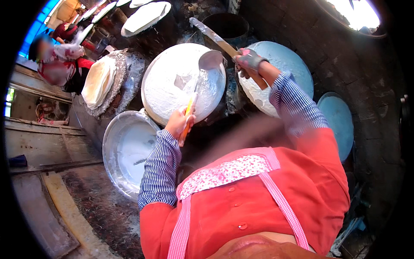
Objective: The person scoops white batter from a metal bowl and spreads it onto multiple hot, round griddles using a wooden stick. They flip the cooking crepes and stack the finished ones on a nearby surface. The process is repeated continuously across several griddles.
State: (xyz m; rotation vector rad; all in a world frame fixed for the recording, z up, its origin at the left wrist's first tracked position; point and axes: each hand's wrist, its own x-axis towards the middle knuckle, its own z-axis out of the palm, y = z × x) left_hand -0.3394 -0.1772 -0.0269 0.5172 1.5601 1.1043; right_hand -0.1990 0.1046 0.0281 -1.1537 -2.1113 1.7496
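A ladle [210,60] with a rounded, grey metal bowl, a thin shaft and a smooth yellow-orange handle is over a broad round top [166,93], its bowl near the top's upper right edge; whether it touches the surface, I cannot tell. The bare left hand [180,124] has its fingers closed round the handle, just beyond the lower edge of that top. The surface is coated in white, thick and matt on the left, wet and shiny toward the right, with a greyish patch near its middle. The right hand [251,61], in a grey glove that bares the fingertips, is wrapped round a long, flat wooden stick [226,46] whose far end is smeared white. Below this hand is a second round top [297,64], white and bluish in the shade, rough along its left edge. Just beside the first top's lower left edge, a wide, round basin [113,172] holds smooth white liquid, with dried white streaks on its wall. Beyond the upper right edge stands a dark cylindrical drum [226,26]. To the left, thin, pale, floppy round sheets [99,82] lie stacked on a coarse, shaggy-rimmed round mat [120,71].
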